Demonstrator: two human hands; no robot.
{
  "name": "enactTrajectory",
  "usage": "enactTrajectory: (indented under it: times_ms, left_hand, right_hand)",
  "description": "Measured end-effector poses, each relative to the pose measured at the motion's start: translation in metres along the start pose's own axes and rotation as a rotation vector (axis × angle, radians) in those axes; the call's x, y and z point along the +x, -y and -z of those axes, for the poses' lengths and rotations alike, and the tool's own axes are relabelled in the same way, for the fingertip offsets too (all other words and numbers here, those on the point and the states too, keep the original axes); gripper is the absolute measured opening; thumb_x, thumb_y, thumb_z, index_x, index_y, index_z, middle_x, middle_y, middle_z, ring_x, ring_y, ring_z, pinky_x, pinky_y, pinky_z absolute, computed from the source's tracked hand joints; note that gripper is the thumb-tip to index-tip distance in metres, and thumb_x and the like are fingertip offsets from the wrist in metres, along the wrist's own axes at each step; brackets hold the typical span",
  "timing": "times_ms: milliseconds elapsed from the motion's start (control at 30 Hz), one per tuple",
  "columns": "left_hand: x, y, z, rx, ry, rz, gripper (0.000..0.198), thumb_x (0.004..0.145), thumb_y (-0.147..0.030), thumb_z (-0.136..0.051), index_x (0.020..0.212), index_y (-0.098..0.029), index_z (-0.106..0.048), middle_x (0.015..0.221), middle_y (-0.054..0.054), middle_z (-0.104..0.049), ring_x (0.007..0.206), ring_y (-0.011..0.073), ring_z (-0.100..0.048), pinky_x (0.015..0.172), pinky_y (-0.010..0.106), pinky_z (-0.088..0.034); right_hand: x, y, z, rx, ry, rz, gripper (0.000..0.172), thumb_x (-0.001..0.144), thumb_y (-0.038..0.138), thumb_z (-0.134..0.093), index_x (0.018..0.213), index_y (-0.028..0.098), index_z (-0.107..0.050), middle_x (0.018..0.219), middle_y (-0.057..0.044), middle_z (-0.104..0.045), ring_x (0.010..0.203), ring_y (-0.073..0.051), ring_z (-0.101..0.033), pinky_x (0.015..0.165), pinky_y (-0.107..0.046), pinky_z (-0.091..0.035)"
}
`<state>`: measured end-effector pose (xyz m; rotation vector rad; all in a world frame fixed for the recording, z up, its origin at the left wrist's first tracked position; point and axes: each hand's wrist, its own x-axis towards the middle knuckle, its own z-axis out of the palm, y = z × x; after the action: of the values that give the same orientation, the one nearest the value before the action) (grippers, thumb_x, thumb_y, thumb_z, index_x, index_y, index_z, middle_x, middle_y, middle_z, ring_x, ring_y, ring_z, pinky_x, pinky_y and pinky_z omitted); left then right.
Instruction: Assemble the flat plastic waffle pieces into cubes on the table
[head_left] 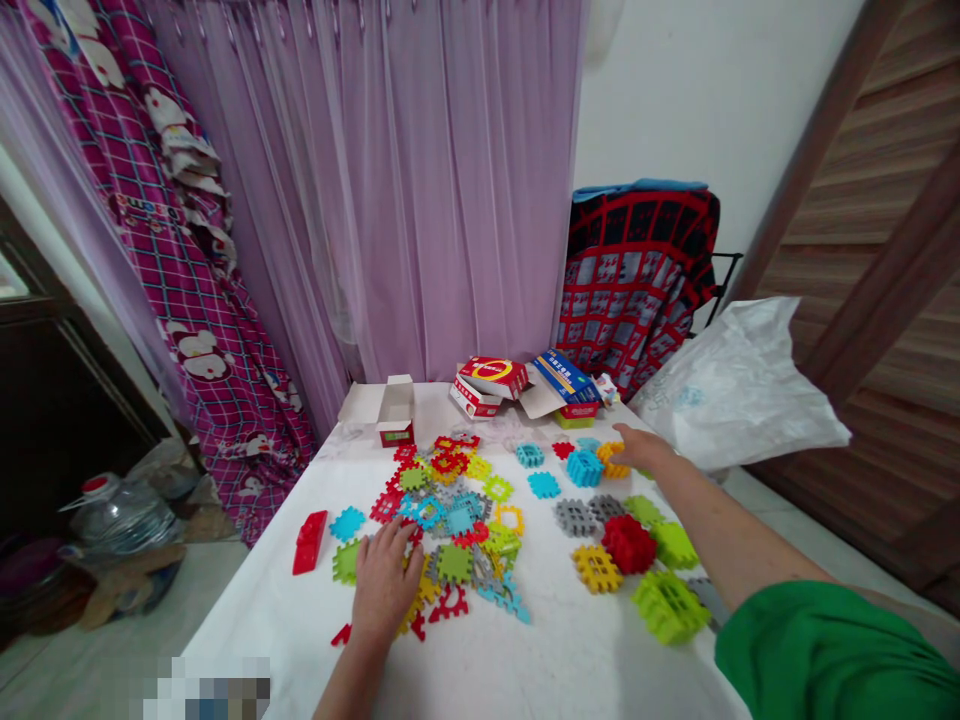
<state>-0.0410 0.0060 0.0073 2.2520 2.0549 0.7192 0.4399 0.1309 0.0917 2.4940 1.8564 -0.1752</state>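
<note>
From where the head camera looked, I saw a white-covered desk (540,660) strewn with toothed plastic pieces. The left hand (388,575) lay palm down at the near edge of the pile (455,563), beside a green piece (346,563), its fingers loosely parted and its grip wide, closed on nothing I could see. The right hand (639,447) reached far across to a yellow block (612,460), which sat on the far right part of the desk, just beside a blue cube (584,467); its fingers were at the block, but I could not tell whether that grip was firm or merely touching. Nearer, under the right forearm's side, stood a red cube (628,545), with a yellow piece (598,569) to its left and a lime cube (670,607) in front. A red part (310,543) lay alone left of the pile. At the back stood an opened box (397,430), then a red box (495,377) and a blue box (562,376), with a white bag (742,390) to the right.
</note>
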Motion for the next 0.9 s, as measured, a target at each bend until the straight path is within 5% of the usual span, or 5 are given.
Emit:
enactTrajectory:
  times_ms: [900]
  left_hand:
    - [-0.0001, -0.0002, 0.0003, 0.005, 0.003, -0.001, 0.038, 0.092, -0.031, -0.043, 0.121, -0.025, -0.066, 0.137, 0.009, -0.061, 0.13, 0.027, -0.052, 0.113, 0.056, -0.028]
  right_hand:
    - [0.0023, 0.0007, -0.003, -0.01, 0.01, 0.012, 0.078, 0.072, 0.036, -0.069, 0.144, 0.021, -0.042, 0.132, -0.015, -0.062, 0.119, -0.031, -0.06, 0.092, -0.039, -0.048]
